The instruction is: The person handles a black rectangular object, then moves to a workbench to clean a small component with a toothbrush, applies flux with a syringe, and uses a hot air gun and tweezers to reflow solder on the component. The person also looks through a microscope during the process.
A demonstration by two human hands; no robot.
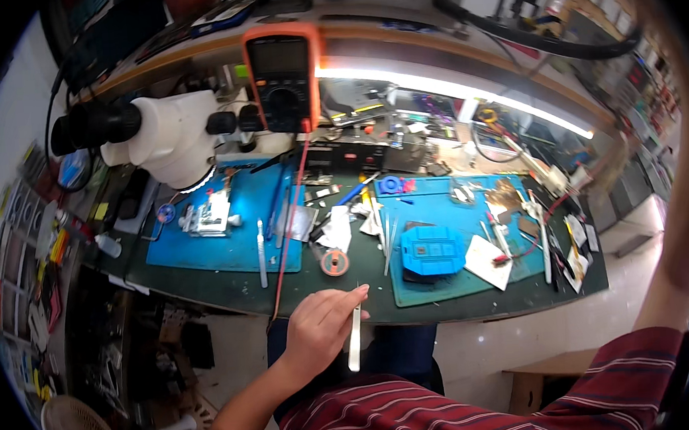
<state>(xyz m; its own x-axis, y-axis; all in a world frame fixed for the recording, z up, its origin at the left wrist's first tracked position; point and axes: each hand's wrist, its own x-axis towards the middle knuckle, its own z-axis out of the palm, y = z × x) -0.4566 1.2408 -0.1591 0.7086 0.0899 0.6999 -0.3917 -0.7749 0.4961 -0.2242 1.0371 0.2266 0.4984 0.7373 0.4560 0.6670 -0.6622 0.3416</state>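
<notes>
My left hand (318,329) is in front of the bench's near edge, its fingers pinched on a slim, flat metal tool that looks like tweezers (355,346). Its wide pale end points back toward my body, while the thin tip shows just past my fingertips. Beyond the hand, a spool of solder (334,262) lies on the dark bench. My right forearm (680,215) is raised along the right rim, and the hand at its end is out of the picture.
A white microscope (171,135) stands over a lit metal fixture (213,215) on the left blue mat (179,254). An orange multimeter (280,76) leans at the shelf, its red lead (295,210) crossing the bench. A blue case (432,250) sits on the right mat (410,294).
</notes>
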